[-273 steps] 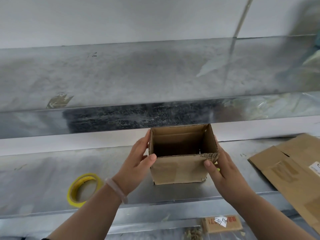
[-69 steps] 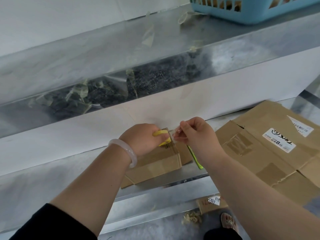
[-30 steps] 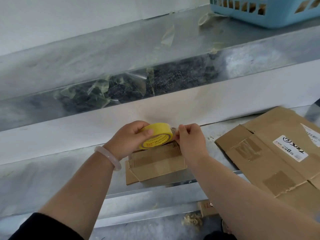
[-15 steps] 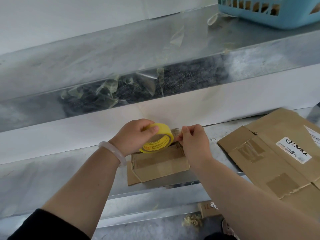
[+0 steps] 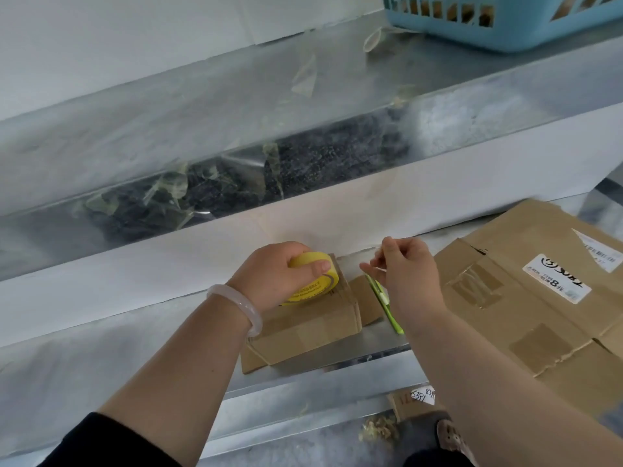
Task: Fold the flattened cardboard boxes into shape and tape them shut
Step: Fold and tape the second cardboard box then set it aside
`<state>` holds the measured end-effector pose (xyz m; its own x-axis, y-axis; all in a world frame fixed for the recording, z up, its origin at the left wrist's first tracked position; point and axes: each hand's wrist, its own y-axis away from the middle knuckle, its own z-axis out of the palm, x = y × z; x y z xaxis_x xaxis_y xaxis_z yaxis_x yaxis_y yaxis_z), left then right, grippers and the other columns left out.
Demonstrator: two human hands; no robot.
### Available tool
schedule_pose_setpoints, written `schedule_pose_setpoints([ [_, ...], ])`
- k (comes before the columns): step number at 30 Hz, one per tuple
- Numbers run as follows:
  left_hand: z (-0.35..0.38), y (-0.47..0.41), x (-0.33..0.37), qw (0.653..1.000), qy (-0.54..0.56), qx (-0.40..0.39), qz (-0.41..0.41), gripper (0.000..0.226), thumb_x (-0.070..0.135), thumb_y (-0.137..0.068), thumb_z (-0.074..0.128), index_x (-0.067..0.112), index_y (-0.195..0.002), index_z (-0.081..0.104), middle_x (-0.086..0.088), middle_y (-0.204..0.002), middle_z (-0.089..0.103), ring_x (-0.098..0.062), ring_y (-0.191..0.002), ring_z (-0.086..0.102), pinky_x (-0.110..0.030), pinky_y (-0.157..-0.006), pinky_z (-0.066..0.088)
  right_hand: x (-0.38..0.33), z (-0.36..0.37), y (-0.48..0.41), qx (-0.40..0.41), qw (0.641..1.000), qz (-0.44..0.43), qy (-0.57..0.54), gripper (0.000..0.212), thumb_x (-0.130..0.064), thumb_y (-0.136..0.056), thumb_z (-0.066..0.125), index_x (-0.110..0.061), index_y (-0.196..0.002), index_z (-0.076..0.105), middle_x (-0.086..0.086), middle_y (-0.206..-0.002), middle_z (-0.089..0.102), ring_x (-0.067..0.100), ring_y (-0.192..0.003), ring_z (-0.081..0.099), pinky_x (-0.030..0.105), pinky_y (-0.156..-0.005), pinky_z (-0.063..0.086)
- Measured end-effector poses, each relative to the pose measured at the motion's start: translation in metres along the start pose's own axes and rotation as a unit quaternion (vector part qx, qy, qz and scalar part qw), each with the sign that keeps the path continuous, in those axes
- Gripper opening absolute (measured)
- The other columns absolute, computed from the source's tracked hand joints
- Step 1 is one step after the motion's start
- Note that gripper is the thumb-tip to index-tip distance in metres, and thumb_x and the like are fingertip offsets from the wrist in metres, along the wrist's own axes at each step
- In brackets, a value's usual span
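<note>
1. The small folded box (image 5: pixel 306 320) stands on the metal worktop (image 5: pixel 101 348), close to its front edge, with its top flaps down.
2. My left hand (image 5: pixel 276 276) grips the yellow tape roll (image 5: pixel 312 279) and presses it onto the top of the box.
3. My right hand (image 5: pixel 409 276), just right of the box, is closed. Its fingertips pinch what looks like a clear tape strip (image 5: pixel 377 264) drawn off the roll. A green cutter (image 5: pixel 384 303) seems tucked under the same hand, though I cannot tell how it is held.
4. What could go wrong, as I judge it:
   - The strip hangs in the air, so slack could let it fold and stick to itself.
   - If I lay it down at a slant, it misses the seam and the flaps spring up.
   - The box is light and near the edge, so a hard pull to the right could drag or tip it off unless the roll pins it.
   - The cutter sits close to my fingers, so a hasty cut could nick me or tear the strip unevenly.
5. Counted:
   - One folded box, one tape roll and one cutter.
   - One spread of flattened cardboard (image 5: pixel 526 308) right of the box. Whether it is a single sheet I cannot tell.
   - One blue basket (image 5: pixel 505 32) on the shelf (image 5: pixel 202 96) above and behind the box.
   - Several tape scraps (image 5: pixel 178 188) on that shelf's front edge.
   - One pale bracelet (image 5: pixel 237 308) on my left wrist.
</note>
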<state>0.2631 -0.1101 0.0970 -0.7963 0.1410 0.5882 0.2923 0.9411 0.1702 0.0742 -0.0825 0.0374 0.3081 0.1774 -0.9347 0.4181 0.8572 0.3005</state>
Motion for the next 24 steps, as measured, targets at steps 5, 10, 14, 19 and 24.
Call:
schedule_pose_setpoints([
  [5, 0.004, -0.004, 0.005, 0.999, -0.039, 0.016, -0.001, 0.033, 0.061, -0.082, 0.060, 0.031, -0.096, 0.064, 0.009, -0.090, 0.066, -0.010, -0.086, 0.061, -0.032, -0.075, 0.051, -0.010, -0.004, 0.005, 0.002, 0.998, -0.009, -0.066, 0.013, -0.014, -0.103, 0.047, -0.006, -0.093, 0.050, 0.008, -0.074, 0.052, 0.010, -0.055, 0.064, 0.047, -0.083, 0.059],
  [10, 0.003, 0.003, -0.005, 0.999, -0.019, 0.031, -0.002, 0.030, 0.060, -0.087, 0.051, 0.031, -0.083, 0.060, 0.008, -0.077, 0.063, -0.010, -0.075, 0.059, -0.025, -0.061, 0.039, -0.006, 0.010, 0.008, -0.029, 0.985, 0.069, -0.152, 0.014, -0.012, -0.104, 0.044, -0.006, -0.093, 0.048, 0.010, -0.077, 0.045, 0.009, -0.054, 0.057, 0.051, -0.080, 0.059],
  [14, 0.000, 0.007, -0.009, 0.999, 0.004, 0.046, -0.001, 0.030, 0.051, -0.093, 0.050, 0.026, -0.079, 0.059, 0.005, -0.071, 0.060, -0.012, -0.070, 0.057, -0.027, -0.060, 0.037, -0.004, 0.023, 0.003, -0.069, 0.961, 0.167, -0.210, 0.021, -0.007, -0.101, 0.043, -0.004, -0.081, 0.048, 0.010, -0.072, 0.044, 0.016, -0.065, 0.048, 0.054, -0.087, 0.056],
  [19, 0.002, 0.012, -0.009, 0.999, 0.005, 0.054, -0.005, 0.032, 0.050, -0.093, 0.048, 0.024, -0.078, 0.058, 0.003, -0.071, 0.058, -0.012, -0.067, 0.054, -0.027, -0.058, 0.036, 0.003, 0.037, 0.012, -0.093, 0.973, 0.169, -0.123, 0.029, -0.008, -0.102, 0.040, -0.007, -0.073, 0.047, 0.011, -0.065, 0.050, 0.018, -0.064, 0.050, 0.039, -0.085, 0.054],
  [24, -0.007, 0.012, -0.011, 0.998, -0.031, 0.061, 0.008, 0.036, 0.057, -0.091, 0.046, 0.024, -0.086, 0.060, 0.002, -0.075, 0.062, -0.014, -0.073, 0.058, -0.029, -0.062, 0.042, 0.001, 0.041, 0.009, -0.073, 0.986, 0.129, -0.080, 0.026, -0.006, -0.102, 0.040, -0.003, -0.077, 0.046, 0.012, -0.067, 0.049, 0.017, -0.064, 0.055, 0.047, -0.087, 0.057],
])
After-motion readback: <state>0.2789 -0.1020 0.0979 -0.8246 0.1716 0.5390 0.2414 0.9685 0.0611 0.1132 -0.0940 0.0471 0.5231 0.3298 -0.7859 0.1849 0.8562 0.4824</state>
